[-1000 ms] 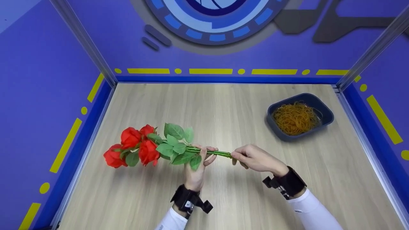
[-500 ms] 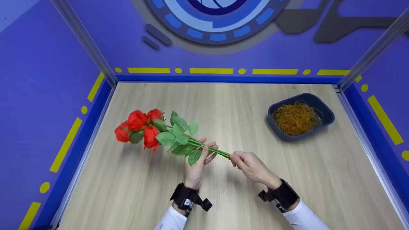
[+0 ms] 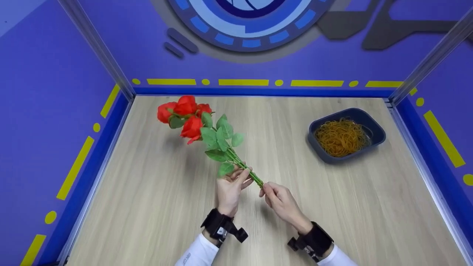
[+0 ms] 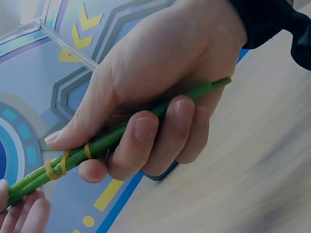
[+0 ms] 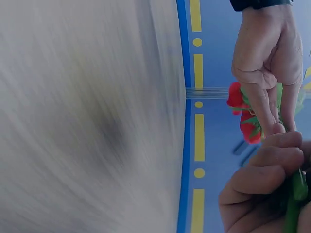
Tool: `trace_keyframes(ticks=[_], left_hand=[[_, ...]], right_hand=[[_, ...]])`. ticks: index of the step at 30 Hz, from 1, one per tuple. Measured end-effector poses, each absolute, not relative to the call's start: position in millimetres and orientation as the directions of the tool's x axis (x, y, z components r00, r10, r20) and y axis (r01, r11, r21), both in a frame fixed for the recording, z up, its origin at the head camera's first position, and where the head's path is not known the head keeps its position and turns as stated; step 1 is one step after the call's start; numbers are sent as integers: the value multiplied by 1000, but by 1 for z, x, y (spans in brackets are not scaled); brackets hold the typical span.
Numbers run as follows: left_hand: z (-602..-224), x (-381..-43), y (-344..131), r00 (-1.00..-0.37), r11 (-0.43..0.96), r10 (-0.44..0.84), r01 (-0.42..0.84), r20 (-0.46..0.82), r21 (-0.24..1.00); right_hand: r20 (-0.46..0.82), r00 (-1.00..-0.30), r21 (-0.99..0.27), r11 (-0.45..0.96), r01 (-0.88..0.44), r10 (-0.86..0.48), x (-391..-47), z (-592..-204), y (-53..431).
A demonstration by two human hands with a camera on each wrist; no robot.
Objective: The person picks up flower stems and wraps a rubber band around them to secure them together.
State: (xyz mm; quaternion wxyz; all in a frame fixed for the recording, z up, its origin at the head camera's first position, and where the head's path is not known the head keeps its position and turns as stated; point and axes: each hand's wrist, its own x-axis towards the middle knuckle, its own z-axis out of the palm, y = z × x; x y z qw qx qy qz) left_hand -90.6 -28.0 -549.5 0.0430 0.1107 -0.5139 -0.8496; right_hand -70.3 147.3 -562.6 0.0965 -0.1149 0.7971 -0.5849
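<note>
A bunch of red roses [image 3: 191,126] with green leaves slants up and left over the table in the head view. My left hand [image 3: 228,194] holds its stems between thumb and fingers, below the leaves. Fingers of my right hand [image 3: 281,202] curl round the lower stem ends. In the left wrist view, yellow rubber bands [image 4: 63,162] loop round the green stems [image 4: 114,137] beside the right thumb, with the left fingertips at the lower corner. The right wrist view shows the left hand [image 5: 269,53] farther up the bunch and the blooms [image 5: 248,124] partly behind it.
At the right back of the wooden table [image 3: 147,207] stands a dark grey tray [image 3: 329,159] with a tangled heap of rubber bands [image 3: 342,136]. Blue panels [image 3: 258,70] wall the table at the back and both sides.
The bunch has turned, its blooms swinging up and to the right in the head view. My right hand has moved down and left with the stem ends; the left hand has stayed nearly in place.
</note>
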Motion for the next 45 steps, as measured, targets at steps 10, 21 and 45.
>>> trace_keyframes(ticks=[10,21,45], left_hand=[[-544,-101,-46,-981,-414,-72,-134,-179,900],[-548,-121,-63,-982,-279,59,-190,-180,941],[-593,-135,-45,-907,121,215,-342,-361,932]], right_hand=[[-50,-961,-954,299,-36,-272,-78,-553,171],[399,-879,-542,705,-457,-263,-102,-562,222],[253,-938,-326,892,-314,-238,-99,-587,261]])
